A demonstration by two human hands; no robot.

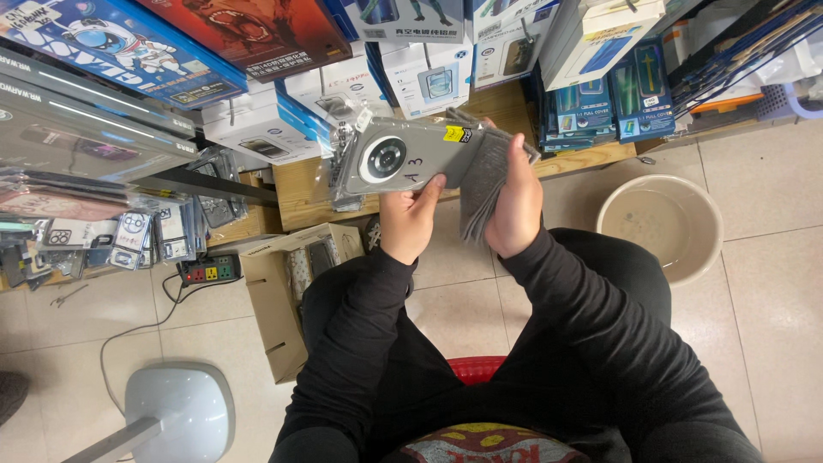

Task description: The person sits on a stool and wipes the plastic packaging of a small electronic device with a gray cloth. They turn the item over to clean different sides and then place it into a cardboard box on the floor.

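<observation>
My left hand grips the lower edge of a grey phone case sealed in a clear plastic sleeve, with a round camera ring and a small yellow sticker on it. My right hand holds a folded grey cloth pressed against the case's right end. Both hands are raised in front of me, above my black-sleeved arms and my knees. I sit on a red stool.
A beige plastic basin stands on the tiled floor at right. An open cardboard box with several packaged cases sits at left, beside a power strip. Wooden shelves loaded with boxed accessories rise ahead. A white fan base is at lower left.
</observation>
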